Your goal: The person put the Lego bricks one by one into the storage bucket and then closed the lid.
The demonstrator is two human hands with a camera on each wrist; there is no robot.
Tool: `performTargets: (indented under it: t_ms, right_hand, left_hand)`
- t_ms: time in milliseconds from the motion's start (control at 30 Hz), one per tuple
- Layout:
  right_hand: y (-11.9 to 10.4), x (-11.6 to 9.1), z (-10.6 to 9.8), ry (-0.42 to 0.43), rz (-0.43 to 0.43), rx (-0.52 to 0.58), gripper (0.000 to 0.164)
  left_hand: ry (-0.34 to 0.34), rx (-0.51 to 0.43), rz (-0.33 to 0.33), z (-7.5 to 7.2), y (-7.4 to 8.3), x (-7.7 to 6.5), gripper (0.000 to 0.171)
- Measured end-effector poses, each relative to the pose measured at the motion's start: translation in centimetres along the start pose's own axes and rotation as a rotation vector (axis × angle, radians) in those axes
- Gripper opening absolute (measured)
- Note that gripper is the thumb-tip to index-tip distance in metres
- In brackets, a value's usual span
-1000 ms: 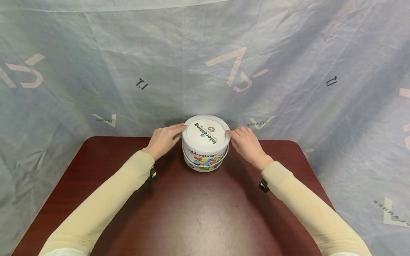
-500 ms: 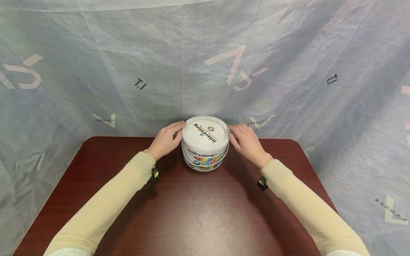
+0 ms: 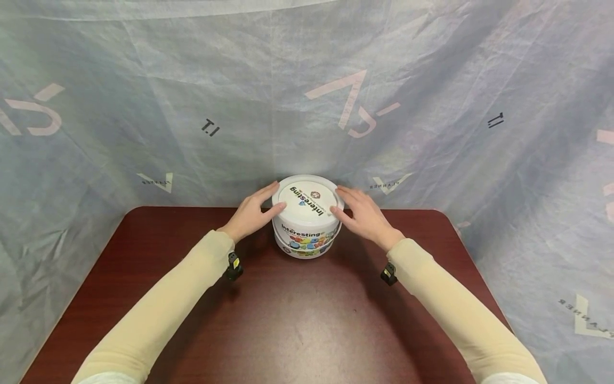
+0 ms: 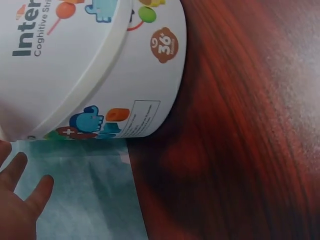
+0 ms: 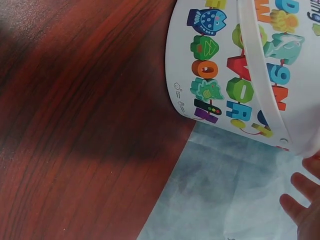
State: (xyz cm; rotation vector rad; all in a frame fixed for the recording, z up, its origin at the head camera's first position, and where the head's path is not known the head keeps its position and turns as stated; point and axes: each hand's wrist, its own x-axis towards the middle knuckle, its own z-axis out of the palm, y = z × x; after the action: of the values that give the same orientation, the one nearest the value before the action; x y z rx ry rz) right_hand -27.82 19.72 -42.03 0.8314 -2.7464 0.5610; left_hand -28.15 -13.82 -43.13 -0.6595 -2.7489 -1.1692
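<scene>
A round white bucket (image 3: 303,236) printed with colourful letters and animals stands at the table's far edge, its white lid (image 3: 301,198) on. My left hand (image 3: 251,212) is at the lid's left side, fingers along the rim and thumb over the lid's edge. On the opposite side my right hand (image 3: 365,214) lies much the same way, its thumb over the lid's right edge. In both wrist views, spread fingers show beside the bucket's rim; whether each fingertip touches it I cannot tell. The white carry handle (image 4: 96,75) hangs down across the bucket's front.
A dark red-brown table (image 3: 297,320) with rounded far corners lies under the bucket. Grey printed cloth (image 3: 230,90) hangs close behind the bucket and along both sides. A black device (image 3: 233,265) is worn on the left wrist, another (image 3: 389,273) on the right.
Both thumbs have moved from the bucket's sides up over the lid's edge, and the hands have spread more. The bucket has stayed in nearly the same place.
</scene>
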Motion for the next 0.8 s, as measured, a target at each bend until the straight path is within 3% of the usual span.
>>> performTargets:
  t_ms: [600,800]
  right_hand:
    - [0.01,-0.05,0.52,-0.001,0.006,0.004,0.069]
    - [-0.09,-0.39,0.68,0.021,0.021,0.050,0.069]
  left_hand:
    - [-0.022,-0.002,0.016,0.43,-0.96,-0.31,0.074]
    - [-0.021,-0.001,0.019,0.70,-0.95,-0.30,0.075]
